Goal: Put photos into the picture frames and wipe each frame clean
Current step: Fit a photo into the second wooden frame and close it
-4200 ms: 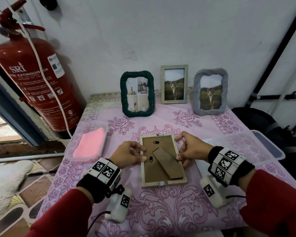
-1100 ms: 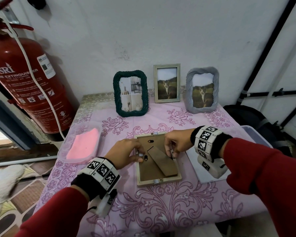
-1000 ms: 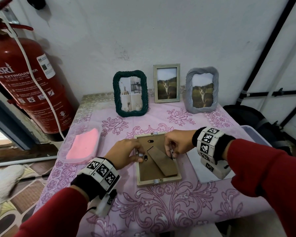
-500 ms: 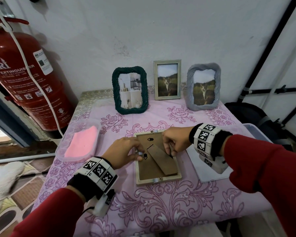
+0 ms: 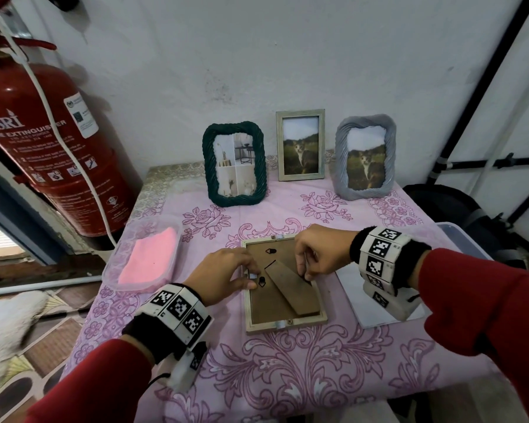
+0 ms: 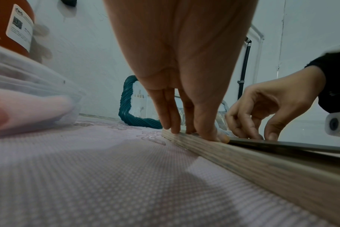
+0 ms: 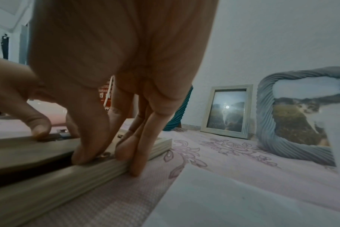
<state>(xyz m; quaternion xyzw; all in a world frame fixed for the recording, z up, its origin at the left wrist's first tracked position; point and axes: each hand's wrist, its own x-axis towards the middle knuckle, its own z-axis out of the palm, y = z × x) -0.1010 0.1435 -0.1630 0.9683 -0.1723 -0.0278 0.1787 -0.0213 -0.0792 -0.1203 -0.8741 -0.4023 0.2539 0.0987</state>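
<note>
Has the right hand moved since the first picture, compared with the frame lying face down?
Yes. The right hand has moved inward and toward the far end of the face-down frame, from outside its right edge to over the backing beside the stand.

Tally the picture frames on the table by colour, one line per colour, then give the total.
Dark green frame, standing: 1
Pale wood frame standing, and pale wood frame face down under the left hand and right hand: 2
Grey frame, standing: 1
Total: 4
</note>
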